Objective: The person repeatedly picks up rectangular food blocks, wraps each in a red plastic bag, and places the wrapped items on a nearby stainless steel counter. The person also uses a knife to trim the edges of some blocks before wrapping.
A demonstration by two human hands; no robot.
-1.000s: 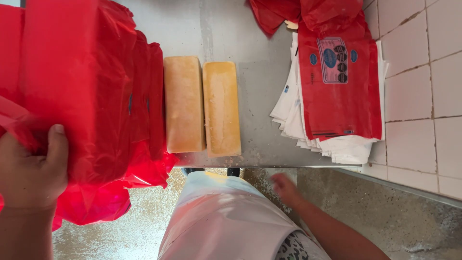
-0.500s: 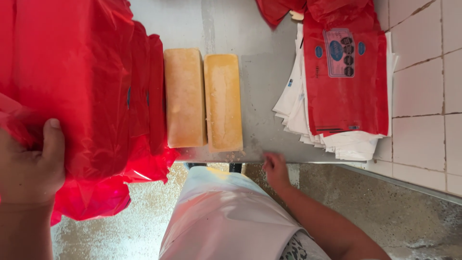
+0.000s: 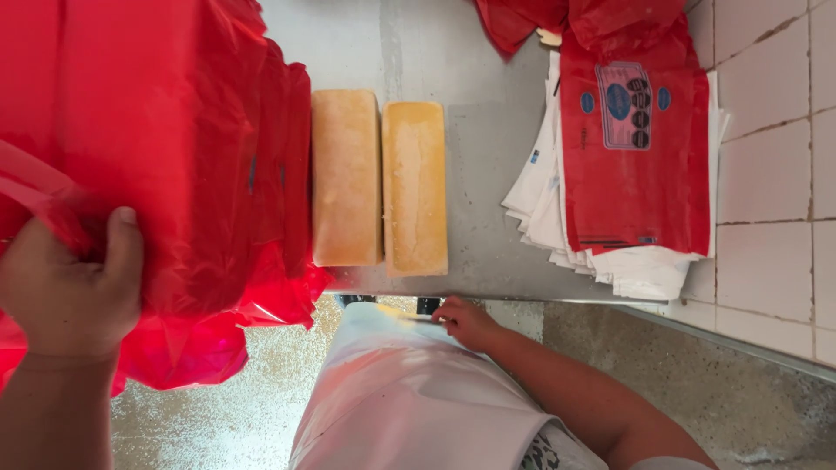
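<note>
The left hand (image 3: 74, 292) has its fingers closed on a bunched fold of the red bags (image 3: 174, 165), which lie heaped over the left of the steel tabletop (image 3: 488, 148) and spill past its near edge. That thin film looks light, limp and slippery; a gathered fold gives the surest hold. The right hand (image 3: 466, 322) rests at the tabletop's edge by the white apron (image 3: 409, 392), holding nothing I can see; whether its fingers are curled or loose I cannot tell. Two loaves (image 3: 379, 183) lie side by side, touching the bags. The heap runs out of frame.
</note>
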